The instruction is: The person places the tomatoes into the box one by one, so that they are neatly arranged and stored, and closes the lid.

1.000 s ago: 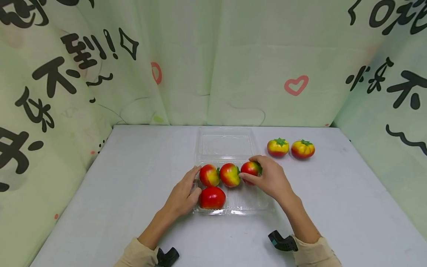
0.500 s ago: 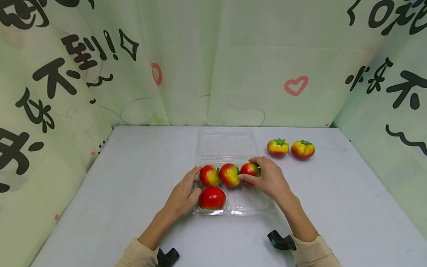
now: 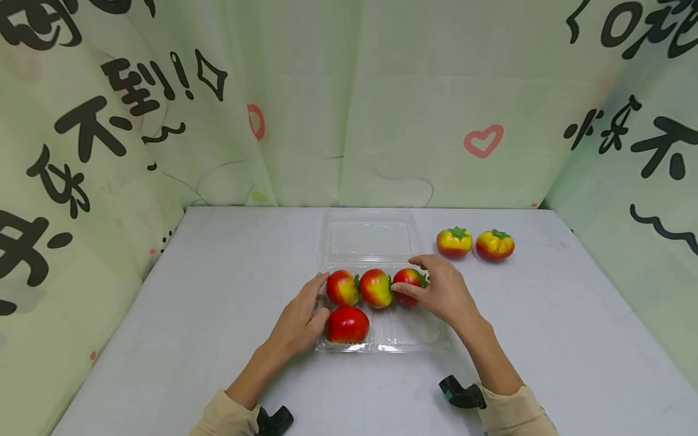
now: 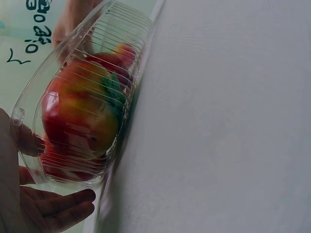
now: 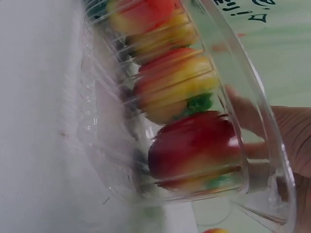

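Observation:
In the head view a clear plastic clamshell box (image 3: 406, 332) lies open, its lid (image 3: 368, 233) folded back. Three red-and-yellow tomato-like fruits with green leaves line its back row: a left one (image 3: 342, 287), a middle one (image 3: 375, 289) and a right one (image 3: 406, 297). A redder fruit (image 3: 347, 325) sits in front at left. My left hand (image 3: 300, 318) rests along the box's left side, fingers fairly straight. My right hand (image 3: 444, 290) is spread at the right fruit, thumb in front, index finger behind and slightly apart from it. The right wrist view shows this fruit (image 5: 194, 150) inside the box.
Two more such fruits, one (image 3: 454, 243) beside the other (image 3: 495, 246), stand on the white table (image 3: 545, 339) at back right. A pale green curtain (image 3: 403, 121) with black writing surrounds the table on the back and sides.
The right hand's fingers have loosened a little around the right fruit, and more of its green leaf shows. The left hand and the box have stayed where they were.

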Motion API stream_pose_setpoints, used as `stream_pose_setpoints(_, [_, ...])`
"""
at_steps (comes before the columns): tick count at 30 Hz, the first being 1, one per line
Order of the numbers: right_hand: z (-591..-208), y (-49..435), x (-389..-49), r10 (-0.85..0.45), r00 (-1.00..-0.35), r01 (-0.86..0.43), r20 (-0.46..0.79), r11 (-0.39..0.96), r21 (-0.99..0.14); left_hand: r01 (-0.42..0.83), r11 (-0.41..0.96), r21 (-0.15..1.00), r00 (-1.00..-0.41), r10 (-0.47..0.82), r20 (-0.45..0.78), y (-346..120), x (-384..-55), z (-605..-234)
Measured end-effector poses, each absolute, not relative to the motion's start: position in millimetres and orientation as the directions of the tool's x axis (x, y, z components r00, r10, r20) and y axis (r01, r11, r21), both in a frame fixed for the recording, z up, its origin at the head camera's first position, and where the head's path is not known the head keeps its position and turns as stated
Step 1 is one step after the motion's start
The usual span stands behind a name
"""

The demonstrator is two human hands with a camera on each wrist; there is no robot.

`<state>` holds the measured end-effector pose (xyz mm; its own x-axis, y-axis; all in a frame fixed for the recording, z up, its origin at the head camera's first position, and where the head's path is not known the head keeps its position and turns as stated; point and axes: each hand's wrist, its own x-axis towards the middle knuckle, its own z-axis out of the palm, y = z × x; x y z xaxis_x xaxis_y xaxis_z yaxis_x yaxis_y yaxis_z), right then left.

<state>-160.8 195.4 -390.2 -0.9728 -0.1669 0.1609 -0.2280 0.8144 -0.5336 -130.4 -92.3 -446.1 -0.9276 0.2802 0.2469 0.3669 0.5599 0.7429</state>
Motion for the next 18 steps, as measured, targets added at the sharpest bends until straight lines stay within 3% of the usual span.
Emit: stream_pose_setpoints(18, [-390.4,225.3,-176.1,-0.098,-0.947,-0.252,0.305,0.816,-0.520,0.352,0.569,0.743,-0.933,0.275,0.231,-93.1,-130.1,-446.3])
